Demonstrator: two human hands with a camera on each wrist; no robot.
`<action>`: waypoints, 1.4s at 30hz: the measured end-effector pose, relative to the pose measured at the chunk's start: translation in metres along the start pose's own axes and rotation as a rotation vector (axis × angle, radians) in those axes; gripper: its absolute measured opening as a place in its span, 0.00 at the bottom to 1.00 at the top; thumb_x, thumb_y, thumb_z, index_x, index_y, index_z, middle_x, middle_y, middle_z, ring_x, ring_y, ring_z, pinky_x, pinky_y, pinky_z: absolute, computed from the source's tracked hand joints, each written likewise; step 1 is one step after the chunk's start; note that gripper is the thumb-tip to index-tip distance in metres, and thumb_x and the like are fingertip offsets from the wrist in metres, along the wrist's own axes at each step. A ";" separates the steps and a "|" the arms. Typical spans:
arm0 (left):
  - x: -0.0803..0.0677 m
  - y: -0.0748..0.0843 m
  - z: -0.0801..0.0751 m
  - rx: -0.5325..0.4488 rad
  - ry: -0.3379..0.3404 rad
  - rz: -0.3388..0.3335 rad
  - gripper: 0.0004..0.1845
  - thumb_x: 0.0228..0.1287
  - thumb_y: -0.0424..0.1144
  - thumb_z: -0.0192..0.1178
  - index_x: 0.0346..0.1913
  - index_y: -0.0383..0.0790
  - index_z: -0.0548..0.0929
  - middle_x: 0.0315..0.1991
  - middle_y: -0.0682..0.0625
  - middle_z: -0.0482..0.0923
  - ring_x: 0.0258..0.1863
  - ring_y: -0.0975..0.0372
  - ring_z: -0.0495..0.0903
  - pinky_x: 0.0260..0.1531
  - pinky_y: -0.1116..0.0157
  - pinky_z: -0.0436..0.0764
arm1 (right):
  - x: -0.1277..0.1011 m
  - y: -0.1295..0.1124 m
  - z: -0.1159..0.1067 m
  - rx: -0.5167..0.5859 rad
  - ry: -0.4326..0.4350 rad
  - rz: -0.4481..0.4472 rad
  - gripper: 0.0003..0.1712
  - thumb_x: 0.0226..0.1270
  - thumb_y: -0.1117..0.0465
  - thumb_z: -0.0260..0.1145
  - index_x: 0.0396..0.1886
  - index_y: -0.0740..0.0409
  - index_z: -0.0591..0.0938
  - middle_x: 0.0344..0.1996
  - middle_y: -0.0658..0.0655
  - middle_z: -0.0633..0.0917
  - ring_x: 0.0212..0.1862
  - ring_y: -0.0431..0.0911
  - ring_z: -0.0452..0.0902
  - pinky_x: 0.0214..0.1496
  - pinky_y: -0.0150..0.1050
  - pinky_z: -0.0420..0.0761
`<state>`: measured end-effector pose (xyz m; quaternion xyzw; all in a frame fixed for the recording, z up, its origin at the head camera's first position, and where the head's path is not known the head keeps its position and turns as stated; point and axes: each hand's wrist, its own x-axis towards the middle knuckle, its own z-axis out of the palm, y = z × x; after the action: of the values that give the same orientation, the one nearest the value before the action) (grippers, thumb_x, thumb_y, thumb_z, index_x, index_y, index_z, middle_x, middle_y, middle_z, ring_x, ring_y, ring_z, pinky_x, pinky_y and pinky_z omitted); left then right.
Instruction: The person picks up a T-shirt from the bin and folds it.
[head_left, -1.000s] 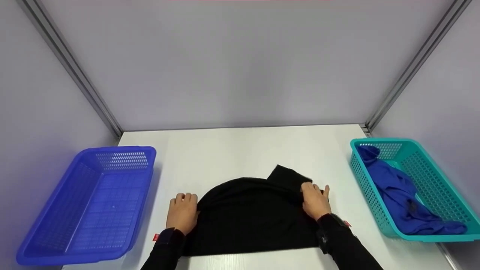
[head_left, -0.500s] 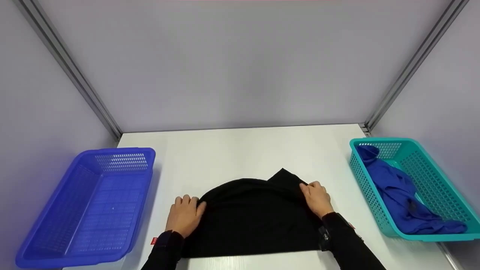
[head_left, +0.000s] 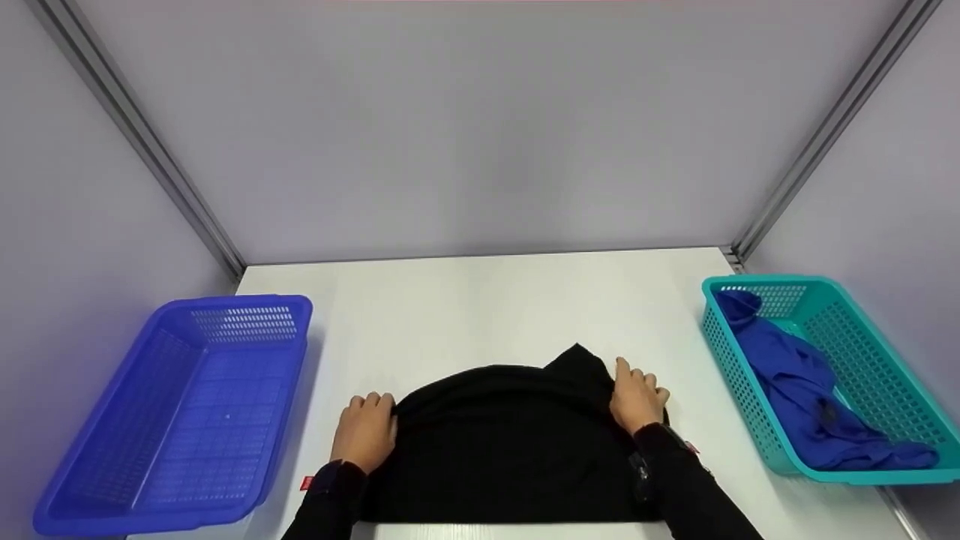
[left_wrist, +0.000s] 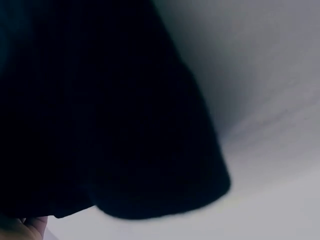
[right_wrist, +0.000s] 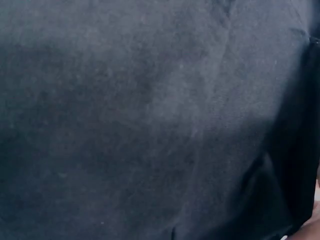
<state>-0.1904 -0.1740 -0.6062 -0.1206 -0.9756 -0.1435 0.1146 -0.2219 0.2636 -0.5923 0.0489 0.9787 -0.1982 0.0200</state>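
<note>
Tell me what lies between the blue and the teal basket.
The head view shows black cloth on the white table, left hand and right hand at its sides.

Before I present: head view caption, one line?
Left hand and right hand at opposite sides of a black cloth, between a blue basket and a teal basket holding blue fabric.

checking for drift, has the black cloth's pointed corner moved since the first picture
Yes, the pointed corner shifted right, toward the teal basket, and away from the table's back edge.
</note>
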 end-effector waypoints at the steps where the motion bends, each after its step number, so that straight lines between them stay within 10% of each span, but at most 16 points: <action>1: 0.001 0.001 -0.002 -0.010 -0.008 -0.004 0.06 0.63 0.34 0.67 0.37 0.37 0.79 0.34 0.43 0.80 0.37 0.44 0.77 0.39 0.46 0.77 | 0.000 0.000 -0.001 -0.019 -0.007 0.001 0.22 0.74 0.71 0.53 0.66 0.67 0.72 0.53 0.72 0.77 0.55 0.68 0.68 0.53 0.64 0.64; 10: 0.011 -0.003 -0.015 -0.141 -0.078 -0.136 0.02 0.67 0.34 0.61 0.37 0.38 0.81 0.35 0.45 0.84 0.37 0.46 0.79 0.39 0.45 0.77 | 0.007 0.000 -0.013 -0.014 0.205 -0.097 0.06 0.69 0.68 0.65 0.43 0.65 0.79 0.39 0.67 0.80 0.45 0.68 0.75 0.53 0.65 0.66; 21: 0.049 -0.005 -0.046 -0.054 0.188 -0.125 0.03 0.68 0.29 0.63 0.36 0.34 0.79 0.33 0.39 0.83 0.34 0.42 0.78 0.33 0.46 0.79 | 0.028 -0.016 -0.059 0.135 0.468 -0.120 0.08 0.66 0.71 0.67 0.43 0.67 0.81 0.39 0.70 0.86 0.44 0.68 0.81 0.48 0.61 0.78; 32: 0.072 0.000 -0.075 -0.206 0.254 -0.181 0.02 0.71 0.27 0.59 0.41 0.30 0.78 0.38 0.35 0.81 0.40 0.39 0.81 0.41 0.42 0.80 | 0.039 -0.033 -0.106 0.585 0.347 0.078 0.14 0.72 0.61 0.66 0.53 0.61 0.80 0.51 0.64 0.86 0.56 0.58 0.79 0.63 0.50 0.74; 42: 0.052 -0.014 -0.064 -0.231 0.226 -0.069 0.03 0.66 0.22 0.61 0.38 0.31 0.80 0.35 0.38 0.81 0.36 0.42 0.83 0.39 0.45 0.82 | 0.013 -0.010 -0.101 0.717 0.117 -0.105 0.14 0.69 0.64 0.70 0.49 0.66 0.79 0.57 0.62 0.86 0.47 0.34 0.81 0.45 0.27 0.78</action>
<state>-0.2310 -0.1961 -0.5371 -0.0825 -0.9371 -0.2712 0.2038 -0.2379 0.2955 -0.4962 0.0137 0.8476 -0.5265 -0.0646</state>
